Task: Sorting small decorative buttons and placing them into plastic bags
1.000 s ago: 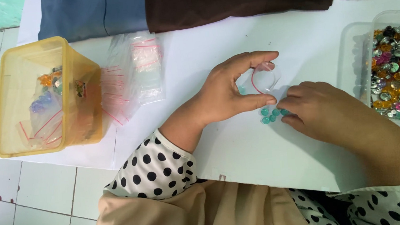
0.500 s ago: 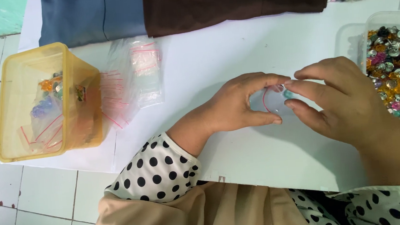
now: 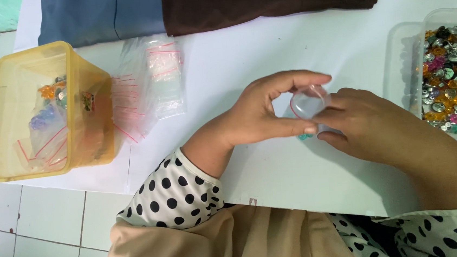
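Observation:
My left hand (image 3: 263, 115) pinches a small clear zip bag (image 3: 308, 103) with a red strip, its mouth held wide between thumb and forefinger. My right hand (image 3: 367, 126) meets the bag from the right with its fingertips at the opening. A bit of teal, small buttons (image 3: 305, 136), shows on the white sheet just under the two hands; the rest is hidden by the fingers.
A yellow plastic tub (image 3: 48, 110) with filled small bags stands at the left. Beside it lies a pile of empty zip bags (image 3: 151, 83). A clear tray of coloured buttons (image 3: 453, 81) sits at the right. Blue cloth (image 3: 100, 16) and brown cloth (image 3: 262, 1) lie at the back.
My right hand rose from the teal buttons on the sheet and came up to the bag's mouth. My left hand keeps hold of the bag and has shifted slightly right.

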